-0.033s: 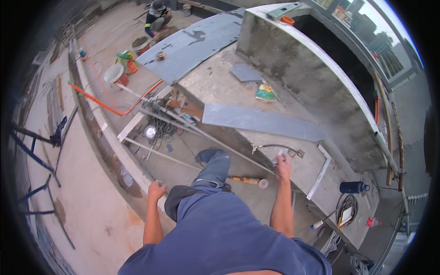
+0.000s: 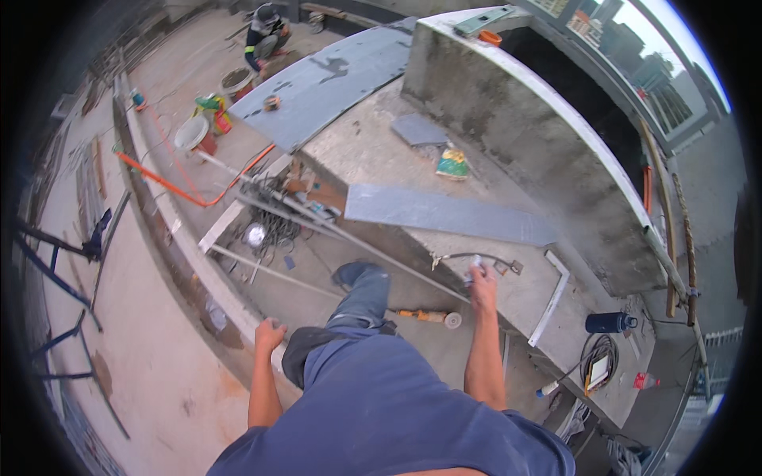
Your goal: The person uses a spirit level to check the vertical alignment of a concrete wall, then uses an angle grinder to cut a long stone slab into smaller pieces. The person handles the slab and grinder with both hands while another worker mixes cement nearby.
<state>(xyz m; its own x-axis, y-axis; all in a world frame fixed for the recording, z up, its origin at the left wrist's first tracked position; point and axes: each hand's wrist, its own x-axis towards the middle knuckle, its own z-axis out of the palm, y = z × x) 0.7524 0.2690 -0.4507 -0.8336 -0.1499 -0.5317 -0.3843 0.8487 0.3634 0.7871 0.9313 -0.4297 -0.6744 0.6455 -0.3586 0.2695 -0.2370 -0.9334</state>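
Small pale object (image 2: 476, 260) sits in the right hand (image 2: 482, 284), by the concrete ledge (image 2: 520, 300). On the left, the left hand (image 2: 271, 333) hangs loosely curled; whether it holds anything, I cannot tell. Rightward, an angle grinder (image 2: 429, 316) lies on the floor. Farther right, fingers pinch the object, now slightly farther forward, apparently still being handled, not set down.

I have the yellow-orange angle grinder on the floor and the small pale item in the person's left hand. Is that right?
Not quite: the head view shows the small pale item in the right hand. The angle grinder is on the floor, as you said.
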